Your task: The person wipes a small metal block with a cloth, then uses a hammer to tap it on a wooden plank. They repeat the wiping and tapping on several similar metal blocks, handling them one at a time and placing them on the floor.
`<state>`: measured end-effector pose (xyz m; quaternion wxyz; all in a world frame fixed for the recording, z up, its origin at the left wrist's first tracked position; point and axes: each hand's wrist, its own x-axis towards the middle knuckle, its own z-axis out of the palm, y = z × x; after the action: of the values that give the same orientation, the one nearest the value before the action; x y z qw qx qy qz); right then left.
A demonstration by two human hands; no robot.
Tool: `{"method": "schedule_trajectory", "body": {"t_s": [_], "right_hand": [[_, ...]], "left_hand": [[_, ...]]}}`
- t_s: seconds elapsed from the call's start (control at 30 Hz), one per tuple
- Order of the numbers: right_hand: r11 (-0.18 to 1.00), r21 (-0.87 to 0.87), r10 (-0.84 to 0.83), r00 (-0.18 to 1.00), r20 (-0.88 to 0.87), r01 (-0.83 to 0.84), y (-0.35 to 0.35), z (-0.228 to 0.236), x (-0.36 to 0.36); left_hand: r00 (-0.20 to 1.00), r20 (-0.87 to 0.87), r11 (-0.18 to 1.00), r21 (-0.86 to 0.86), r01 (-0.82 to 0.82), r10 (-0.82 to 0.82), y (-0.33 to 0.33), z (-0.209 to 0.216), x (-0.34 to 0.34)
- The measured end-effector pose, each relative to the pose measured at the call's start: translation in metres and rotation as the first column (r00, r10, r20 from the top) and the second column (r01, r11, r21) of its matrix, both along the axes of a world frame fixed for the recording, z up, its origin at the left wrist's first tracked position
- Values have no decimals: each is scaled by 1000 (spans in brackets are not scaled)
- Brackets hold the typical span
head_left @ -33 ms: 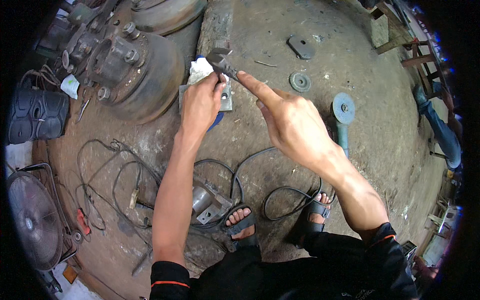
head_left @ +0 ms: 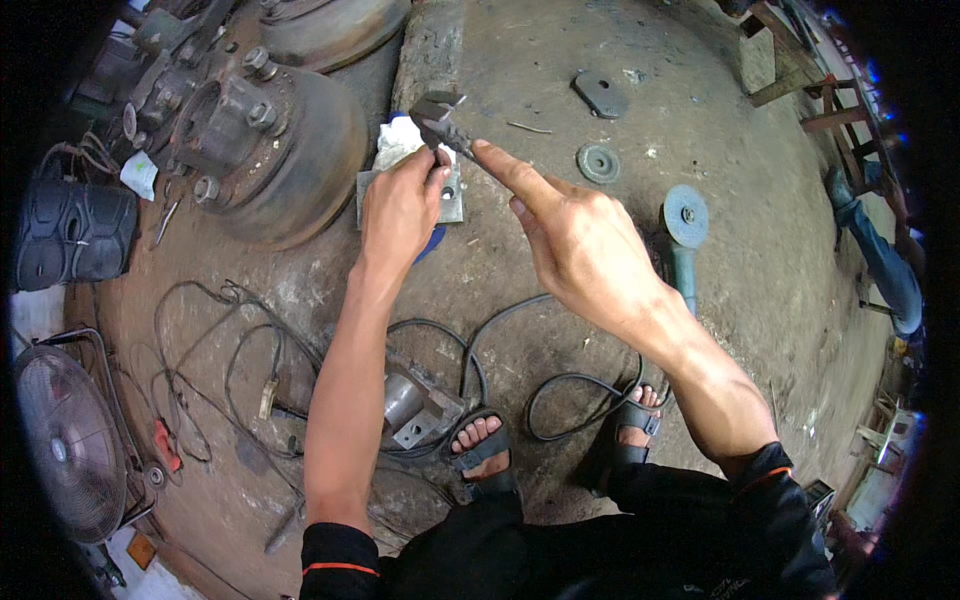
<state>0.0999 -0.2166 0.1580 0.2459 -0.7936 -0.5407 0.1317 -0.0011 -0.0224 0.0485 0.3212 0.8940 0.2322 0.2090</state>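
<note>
My right hand (head_left: 600, 245) grips a dark steel hammer (head_left: 432, 112), its index finger stretched along the handle toward the head. Just below that head, my left hand (head_left: 402, 205) is closed, thumb and fingertips pinched together. A short dark piece seems to show between them, too small and shaded to name. Under the left hand lies a flat grey metal plate (head_left: 453, 208) with a hole in it. Beyond the hand sits a white cloth or wrapping (head_left: 397, 138). Something blue (head_left: 432, 242) peeks out from beneath the plate; most of it is hidden.
A large rusty wheel hub (head_left: 310, 150) stands left of the plate. On the right lie an angle grinder (head_left: 682, 260), a round disc (head_left: 598, 163) and a dark oblong plate (head_left: 600, 95). Cables (head_left: 480, 350) loop around my feet near a steel block (head_left: 425, 410). A fan (head_left: 70, 450) stands lower left.
Almost nothing differs. The hammer head and both hands show only a very slight shift to the left, as does the whole scene.
</note>
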Motion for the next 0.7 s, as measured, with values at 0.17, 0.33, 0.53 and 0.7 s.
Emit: {"method": "schedule_trajectory", "body": {"t_s": [0.17,0.33,0.53,0.7], "right_hand": [[1000,-8,6,1000,-7,-6,-1,-6,-1],[996,88,1,1000,-19,1,-3,-9,-6],[996,88,-10,1000,-19,12,-2,-15,-5],[998,-48,-34,997,-65,31,-3,-20,-6]], "left_hand": [[1000,12,1000,-12,1,-1,1,-3,0],[1000,-31,999,51,5,-3,1,-6,1],[999,19,996,91,27,-29,0,-10,2],[998,42,996,73,51,-54,0,-12,1]]}}
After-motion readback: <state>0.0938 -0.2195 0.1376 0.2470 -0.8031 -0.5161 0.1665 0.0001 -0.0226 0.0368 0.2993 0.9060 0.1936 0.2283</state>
